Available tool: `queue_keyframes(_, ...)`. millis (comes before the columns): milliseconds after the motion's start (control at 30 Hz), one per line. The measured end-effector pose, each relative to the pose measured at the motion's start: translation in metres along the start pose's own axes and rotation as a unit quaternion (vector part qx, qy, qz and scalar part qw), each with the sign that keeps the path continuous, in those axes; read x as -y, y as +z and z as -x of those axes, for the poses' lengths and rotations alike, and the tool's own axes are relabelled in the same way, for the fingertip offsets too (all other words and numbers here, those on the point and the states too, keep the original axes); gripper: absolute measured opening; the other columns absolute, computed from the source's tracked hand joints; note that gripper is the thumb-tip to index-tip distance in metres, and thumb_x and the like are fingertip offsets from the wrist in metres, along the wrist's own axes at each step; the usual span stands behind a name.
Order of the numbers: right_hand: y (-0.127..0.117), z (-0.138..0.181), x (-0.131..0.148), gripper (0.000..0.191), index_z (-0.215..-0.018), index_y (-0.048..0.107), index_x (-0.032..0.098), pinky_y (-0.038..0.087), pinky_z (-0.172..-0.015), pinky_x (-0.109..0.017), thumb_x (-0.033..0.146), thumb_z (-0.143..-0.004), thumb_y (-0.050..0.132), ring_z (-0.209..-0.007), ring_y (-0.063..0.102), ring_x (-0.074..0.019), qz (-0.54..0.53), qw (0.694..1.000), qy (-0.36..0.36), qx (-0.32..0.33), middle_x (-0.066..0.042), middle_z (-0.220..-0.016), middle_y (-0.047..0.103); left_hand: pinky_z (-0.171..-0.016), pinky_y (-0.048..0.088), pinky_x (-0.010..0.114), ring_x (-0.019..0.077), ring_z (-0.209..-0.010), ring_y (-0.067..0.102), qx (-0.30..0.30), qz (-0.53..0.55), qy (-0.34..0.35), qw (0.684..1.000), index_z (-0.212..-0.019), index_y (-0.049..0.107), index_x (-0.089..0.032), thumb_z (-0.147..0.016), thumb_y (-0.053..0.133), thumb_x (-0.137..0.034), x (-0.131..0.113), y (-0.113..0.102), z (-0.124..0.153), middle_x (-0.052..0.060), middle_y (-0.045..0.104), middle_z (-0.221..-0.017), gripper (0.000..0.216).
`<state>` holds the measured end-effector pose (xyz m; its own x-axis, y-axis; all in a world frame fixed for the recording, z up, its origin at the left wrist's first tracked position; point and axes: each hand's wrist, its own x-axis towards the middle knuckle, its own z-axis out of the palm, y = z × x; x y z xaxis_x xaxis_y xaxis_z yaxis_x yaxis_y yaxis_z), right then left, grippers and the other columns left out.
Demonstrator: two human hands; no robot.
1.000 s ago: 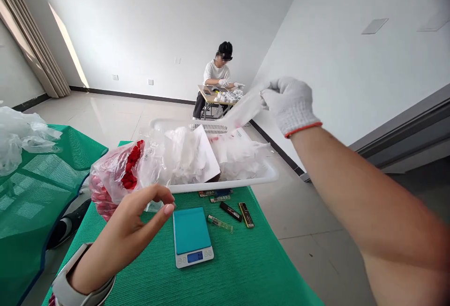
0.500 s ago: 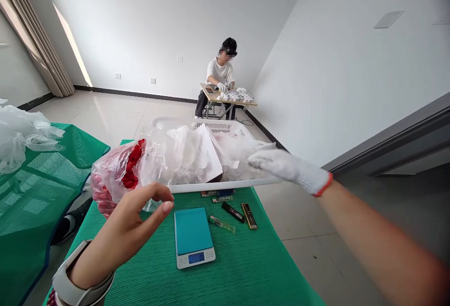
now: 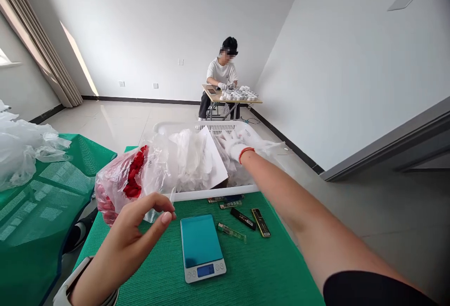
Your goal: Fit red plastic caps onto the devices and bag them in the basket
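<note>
My bare left hand point(image 3: 142, 231), wearing a wristwatch, is held left of the digital scale point(image 3: 201, 240), with thumb and forefinger curled together at the tips. Clear plastic hangs by those fingertips; whether they grip it I cannot make out. Reaching into the white basket point(image 3: 211, 192), my right hand point(image 3: 232, 145) wears a white glove with an orange cuff. Its fingers look spread over clear plastic bags. Beside it in the basket stand a white box point(image 3: 215, 163) and bunched white filmy material point(image 3: 191, 160). A clear bag of red items point(image 3: 135, 172) leans at the basket's left.
Right of the scale lie a clear greenish stick point(image 3: 232, 233), a black stick point(image 3: 243, 218), a black-and-gold stick point(image 3: 260, 222) and small circuit boards point(image 3: 230, 204). Plastic bags point(image 3: 28, 149) rest on green mesh at left. A gloved person point(image 3: 221, 71) sits behind at a table.
My right hand has moved left and farther in, from over the basket's right side to among the plastic bags. My left hand keeps nearly the same pose. The view has shifted slightly.
</note>
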<state>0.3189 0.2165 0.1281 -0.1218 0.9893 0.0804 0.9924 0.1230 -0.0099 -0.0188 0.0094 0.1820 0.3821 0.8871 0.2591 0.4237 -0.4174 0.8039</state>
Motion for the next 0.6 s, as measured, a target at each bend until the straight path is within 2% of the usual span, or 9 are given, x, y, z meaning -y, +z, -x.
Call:
queue_keyframes(100, 0.024, -0.004, -0.001, 0.093, -0.157, 0.027, 0.038, -0.001, -0.118, -0.069, 0.053, -0.074, 0.066, -0.153, 0.0, -0.0427, 0.01, 0.998, 0.035, 0.054, -0.003, -0.166, 0.023, -0.066, 0.047, 0.022, 0.013, -0.074, 0.063, -0.002, 0.003, -0.009, 1.0, -0.088, 0.063, -0.022, -0.099, 0.049, -0.04, 0.006, 0.002, -0.002, 0.0, 0.068, -0.08, 0.025)
queue_keyframes(167, 0.035, -0.007, -0.005, 0.105, -0.158, 0.022, 0.037, -0.005, -0.118, -0.067, 0.052, -0.066, 0.07, -0.152, -0.011, -0.043, 0.026, 0.993, 0.054, 0.102, -0.001, -0.167, 0.019, -0.068, 0.047, 0.022, 0.0128, -0.075, 0.063, -0.008, -0.001, -0.016, 1.0, -0.088, 0.063, -0.022, -0.099, 0.049, -0.041, 0.01, 0.004, -0.005, -0.001, 0.068, -0.08, 0.025)
queue_keyframes(233, 0.045, -0.012, -0.008, 0.111, -0.16, 0.016, 0.035, -0.006, -0.118, -0.066, 0.056, -0.065, 0.069, -0.151, -0.015, -0.0443, 0.035, 0.989, 0.058, 0.132, -0.001, -0.169, 0.009, -0.067, 0.046, 0.022, 0.0126, -0.074, 0.062, -0.009, -0.007, -0.02, 1.0, -0.087, 0.063, -0.022, -0.098, 0.05, -0.041, 0.012, 0.006, -0.006, -0.001, 0.068, -0.079, 0.025)
queue_keyframes(367, 0.056, -0.02, -0.013, 0.105, -0.16, 0.007, 0.035, -0.003, -0.113, -0.074, 0.066, -0.073, 0.056, -0.15, -0.014, -0.0496, 0.03, 0.988, 0.054, 0.14, -0.004, -0.169, -0.009, -0.064, 0.045, 0.022, 0.0123, -0.07, 0.061, -0.009, -0.015, -0.022, 1.0, -0.089, 0.063, -0.023, -0.098, 0.051, -0.041, 0.014, 0.005, -0.005, -0.001, 0.068, -0.079, 0.024)
queue_keyframes(467, 0.062, -0.022, -0.015, 0.098, -0.159, 0.007, 0.039, 0.0, -0.111, -0.077, 0.068, -0.077, 0.051, -0.149, -0.013, -0.0522, 0.025, 0.988, 0.06, 0.14, -0.003, -0.168, -0.015, -0.064, 0.045, 0.021, 0.0114, -0.067, 0.059, -0.014, -0.02, -0.022, 0.999, -0.09, 0.062, -0.023, -0.098, 0.051, -0.04, 0.014, 0.002, -0.002, -0.002, 0.067, -0.079, 0.022)
queue_keyframes(600, 0.064, -0.024, -0.017, 0.096, -0.159, 0.005, 0.041, 0.0, -0.112, -0.075, 0.066, -0.078, 0.051, -0.149, -0.018, -0.0501, 0.026, 0.987, 0.066, 0.146, -0.001, -0.168, -0.017, -0.067, 0.047, 0.021, 0.0119, -0.074, 0.063, -0.005, -0.019, -0.017, 1.0, -0.091, 0.062, -0.024, -0.099, 0.049, -0.04, 0.012, -0.001, 0.0, -0.002, 0.068, -0.081, 0.022)
